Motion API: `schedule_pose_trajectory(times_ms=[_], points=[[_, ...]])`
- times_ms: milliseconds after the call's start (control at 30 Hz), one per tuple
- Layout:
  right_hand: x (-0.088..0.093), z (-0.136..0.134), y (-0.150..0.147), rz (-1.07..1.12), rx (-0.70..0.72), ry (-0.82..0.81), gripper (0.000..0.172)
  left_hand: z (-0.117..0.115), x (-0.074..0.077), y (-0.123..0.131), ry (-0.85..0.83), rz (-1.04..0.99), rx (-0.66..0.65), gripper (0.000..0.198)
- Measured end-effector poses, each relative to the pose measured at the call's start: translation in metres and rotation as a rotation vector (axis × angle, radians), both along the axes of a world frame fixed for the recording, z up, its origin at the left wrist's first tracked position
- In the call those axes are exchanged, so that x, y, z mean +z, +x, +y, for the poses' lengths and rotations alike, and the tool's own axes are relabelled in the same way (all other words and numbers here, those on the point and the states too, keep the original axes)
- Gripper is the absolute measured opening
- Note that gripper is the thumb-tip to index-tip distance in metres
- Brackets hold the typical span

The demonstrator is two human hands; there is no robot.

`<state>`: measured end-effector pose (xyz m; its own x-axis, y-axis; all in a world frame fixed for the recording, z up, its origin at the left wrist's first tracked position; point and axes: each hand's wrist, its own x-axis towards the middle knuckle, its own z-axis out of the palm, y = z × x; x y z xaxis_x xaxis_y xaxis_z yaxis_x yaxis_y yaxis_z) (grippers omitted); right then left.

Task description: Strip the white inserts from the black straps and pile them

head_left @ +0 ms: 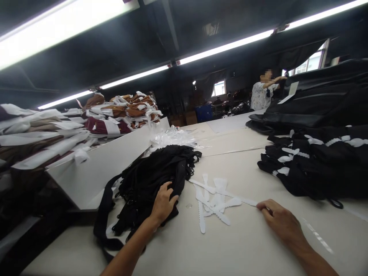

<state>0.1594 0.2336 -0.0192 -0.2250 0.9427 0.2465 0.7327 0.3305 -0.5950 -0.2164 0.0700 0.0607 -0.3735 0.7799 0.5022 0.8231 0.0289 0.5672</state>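
Observation:
My right hand [280, 218] pinches the end of a white strip [244, 200] with a notched edge. That strip stretches left across a loose heap of similar white strips [214, 207] with rounded ends and notched edges, lying on the table. Over on the left, my left hand [163, 201] rests on the near right side of a pile of black fabric pieces [152, 168] with straps and small loops. Its thumb and fingers are apart, and no separate item shows in them. A wide black strap [105, 214] hangs off this pile's left side.
Another black fabric stack [322, 168], with white notched strips tucked in, stands right of the pale table [230, 245]. Clear plastic bags [172, 138] lie behind the left pile. A white board [109, 165] borders stacked brown and maroon bundles [106, 126]. A person [261, 96] stands far back.

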Motion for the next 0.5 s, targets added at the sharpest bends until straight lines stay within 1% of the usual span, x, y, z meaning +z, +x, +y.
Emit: schedule_pose_trajectory(times_ms=[33,67,167,267,333,400,433,500], points=[[0.0,-0.001,0.0,0.0,0.004,-0.002,0.029,-0.001,0.011,-0.007,0.009,-0.04,0.006,0.018],[0.001,-0.001,0.0,0.001,0.009,-0.005,0.029,-0.001,0.024,-0.016,0.017,-0.086,0.016,0.025],[0.001,-0.001,0.0,0.005,0.012,-0.016,0.029,-0.002,0.075,-0.046,0.054,-0.219,0.064,0.044],[0.001,0.0,0.001,0.017,0.009,-0.03,0.029,0.0,0.124,-0.067,0.102,-0.283,0.099,0.051],[0.001,0.001,0.002,0.028,0.012,-0.038,0.029,0.003,0.15,-0.074,0.127,-0.305,0.102,0.054],[0.0,0.001,0.002,0.036,0.008,-0.035,0.029,0.005,0.17,-0.078,0.144,-0.307,0.104,0.058],[0.0,0.001,0.002,0.039,0.005,-0.029,0.029,0.005,0.177,-0.079,0.14,-0.295,0.105,0.059],[-0.002,0.002,0.003,0.046,0.001,-0.008,0.029,0.001,0.185,-0.082,0.079,-0.237,0.094,0.058]])
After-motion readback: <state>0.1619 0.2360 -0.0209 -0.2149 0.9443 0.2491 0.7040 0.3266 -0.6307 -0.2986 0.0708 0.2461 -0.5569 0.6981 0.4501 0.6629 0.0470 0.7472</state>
